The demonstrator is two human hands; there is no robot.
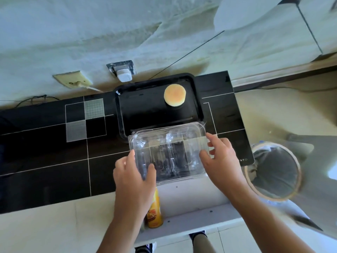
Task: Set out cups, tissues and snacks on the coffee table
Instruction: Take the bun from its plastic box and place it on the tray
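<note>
Pale, rough wall [91,33] fills the upper part of the view, carrying a cream socket plate [72,79] and a white plug [124,74]. Below it runs a long black table [45,152] marked with thin white lines and grey squares. To the right stands a round bin [273,170] lined with a bag. On the table, against the wall, lies a black tray [142,110] holding one round golden bun [174,95] at its right end. A clear plastic container [169,154] overlaps the tray's near edge. The left hand [134,177] grips the container's left end, thumb curled over the top, while the right hand [221,159] holds its right end with bent fingers. Under the left wrist, an orange snack packet [155,210] lies in a white open drawer [191,201].
</note>
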